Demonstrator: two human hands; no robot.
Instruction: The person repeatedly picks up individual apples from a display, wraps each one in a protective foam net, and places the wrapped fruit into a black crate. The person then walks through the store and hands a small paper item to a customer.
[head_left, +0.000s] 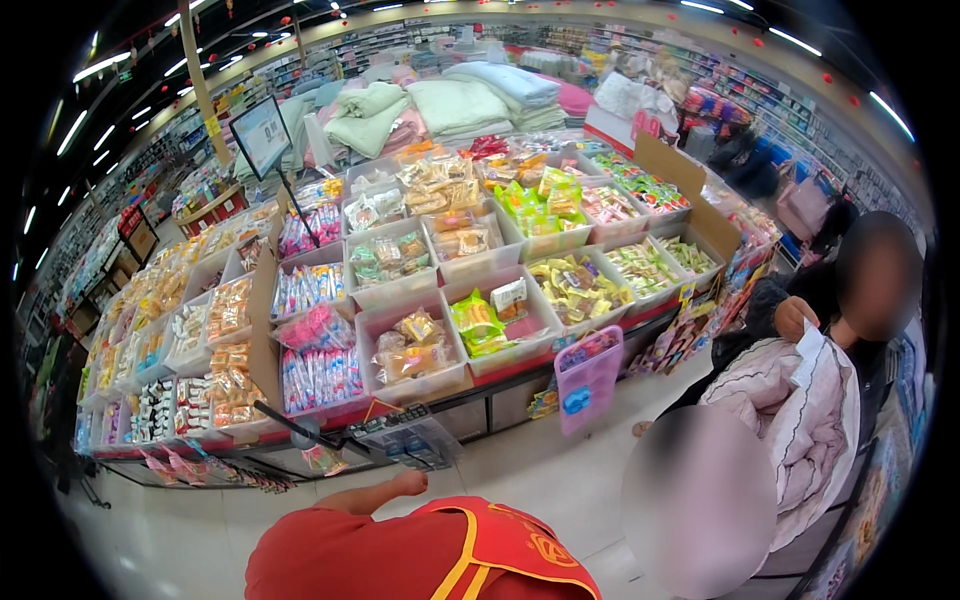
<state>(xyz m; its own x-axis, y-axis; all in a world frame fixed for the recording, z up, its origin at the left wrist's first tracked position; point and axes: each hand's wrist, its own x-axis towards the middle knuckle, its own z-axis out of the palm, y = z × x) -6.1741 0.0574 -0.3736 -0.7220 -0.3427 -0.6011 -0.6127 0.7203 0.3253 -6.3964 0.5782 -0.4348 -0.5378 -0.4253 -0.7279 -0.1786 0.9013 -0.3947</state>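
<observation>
My left hand reaches out from a red sleeve at the bottom, near dark hanging packages at the edge of the display. Its fingers are too small to read, and I see nothing clearly held. My right hand is out of view. Beyond stand translucent plastic bins of wrapped snacks: green packets share one bin with a white packet, and brown pastries in clear wrap fill another. A pink packet lies on blue-and-pink wrapped sticks. A purple plastic rack hangs from the front edge.
At the right, another person's hand holds a white tag by a pale pink quilt. A price sign on a black stand rises among the bins. Folded quilts are piled behind. A black bar juts from the near edge.
</observation>
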